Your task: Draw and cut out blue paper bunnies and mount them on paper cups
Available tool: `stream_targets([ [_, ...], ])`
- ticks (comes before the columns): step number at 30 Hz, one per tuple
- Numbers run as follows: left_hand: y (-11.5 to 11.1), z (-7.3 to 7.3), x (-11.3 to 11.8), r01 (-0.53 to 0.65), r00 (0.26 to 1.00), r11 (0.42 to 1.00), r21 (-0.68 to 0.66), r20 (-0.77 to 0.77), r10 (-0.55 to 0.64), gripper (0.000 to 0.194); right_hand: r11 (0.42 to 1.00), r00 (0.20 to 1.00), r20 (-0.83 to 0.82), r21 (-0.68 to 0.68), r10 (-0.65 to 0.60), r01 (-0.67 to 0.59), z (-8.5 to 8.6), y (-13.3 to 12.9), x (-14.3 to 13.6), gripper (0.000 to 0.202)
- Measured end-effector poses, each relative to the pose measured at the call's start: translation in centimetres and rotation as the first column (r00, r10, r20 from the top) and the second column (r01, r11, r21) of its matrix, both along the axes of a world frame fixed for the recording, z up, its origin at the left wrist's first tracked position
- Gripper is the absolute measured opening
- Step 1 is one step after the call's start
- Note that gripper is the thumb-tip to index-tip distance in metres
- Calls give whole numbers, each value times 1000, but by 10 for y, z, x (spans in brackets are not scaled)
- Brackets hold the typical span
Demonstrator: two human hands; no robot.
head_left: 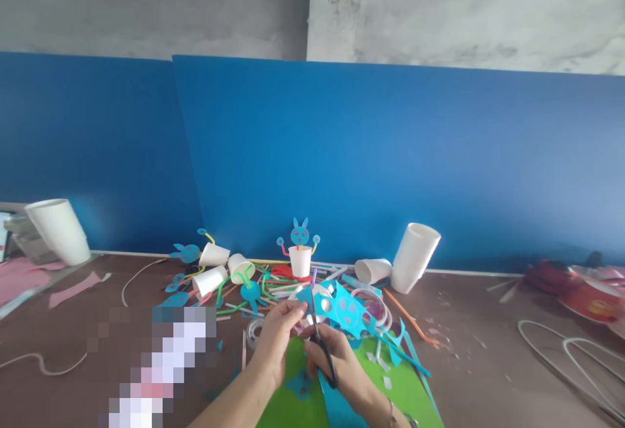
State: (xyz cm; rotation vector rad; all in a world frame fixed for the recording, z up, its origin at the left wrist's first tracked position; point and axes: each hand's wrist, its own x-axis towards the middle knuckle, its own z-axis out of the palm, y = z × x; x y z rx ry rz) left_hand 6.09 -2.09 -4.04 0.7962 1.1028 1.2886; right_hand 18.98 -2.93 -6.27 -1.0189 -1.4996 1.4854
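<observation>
My right hand (pixel 336 359) is closed around a pair of scissors (pixel 322 350) with dark handles, the blades pointing up and away. Beside it, my left hand (pixel 278 333) is pinched at the fingertips, close to the blades; what it holds is too small to make out. Just beyond my fingers lies cut blue paper (pixel 347 311) with holes and a printed animal face. Under my hands is a green sheet (pixel 400 382) with a blue strip and a small blue cut-out (pixel 300 384) on it.
A white cup with a blue rabbit head (pixel 299 262) stands by the blue partition (pixel 381 167). Tipped cups (pixel 209 281) and loose straws lie at left. Stacked cups stand right (pixel 415 258) and far left (pixel 58 232). A white cable (pixel 569 356) runs right. A blurred patch covers the lower left.
</observation>
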Motion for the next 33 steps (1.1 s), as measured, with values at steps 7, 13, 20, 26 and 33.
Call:
stream_targets([
  [7,-3,2,3,-33,999,999,-36,31,35,33,1000,1000,6,-13,11,-11,1,-1,1,31],
  [13,-5,1,5,-34,998,999,-24,44,35,35,1000,1000,6,-9,10,-10,1,-1,1,31],
  [20,-4,-2,6,-24,999,999,-24,28,25,38,1000,999,-33,13,1,0,-3,0,0,30],
  [26,-4,1,5,-45,999,999,-20,22,45,35,1000,999,-35,26,-1,2,-7,1,1,31],
  [33,-3,-2,5,-47,998,999,-21,49,48,35,999,1000,-19,32,-6,6,-4,-1,-1,34],
])
